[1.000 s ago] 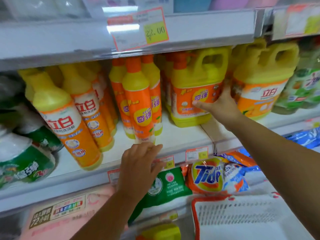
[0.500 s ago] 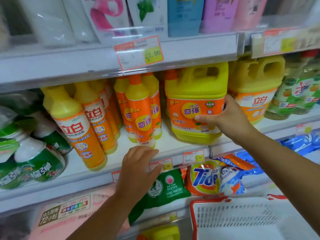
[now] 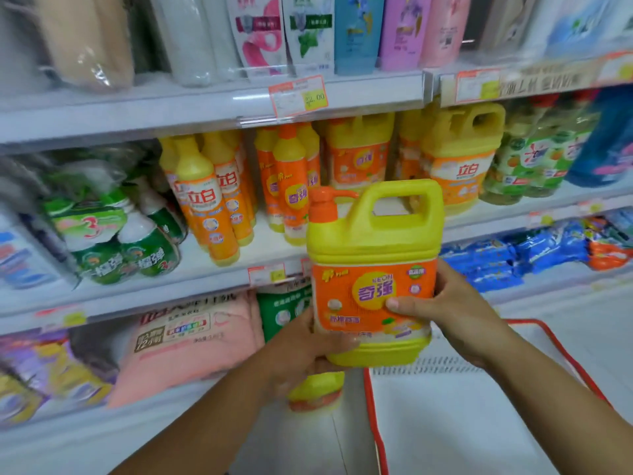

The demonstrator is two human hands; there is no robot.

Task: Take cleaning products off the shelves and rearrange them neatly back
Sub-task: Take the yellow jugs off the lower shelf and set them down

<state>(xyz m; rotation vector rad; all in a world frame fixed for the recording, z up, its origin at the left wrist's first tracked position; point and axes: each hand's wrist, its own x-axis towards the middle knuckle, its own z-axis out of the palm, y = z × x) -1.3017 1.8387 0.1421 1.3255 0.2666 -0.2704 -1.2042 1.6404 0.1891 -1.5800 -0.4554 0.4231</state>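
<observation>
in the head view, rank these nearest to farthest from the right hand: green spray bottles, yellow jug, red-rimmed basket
1. yellow jug: held in the right hand, in front of the shelves.
2. red-rimmed basket: just below that hand.
3. green spray bottles: far left on the middle shelf.

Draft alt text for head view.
A yellow detergent jug with orange label is held clear of the middle shelf, left hand under its base, right hand gripping its side. Orange bottles line that shelf; a white basket sits lower right.
</observation>
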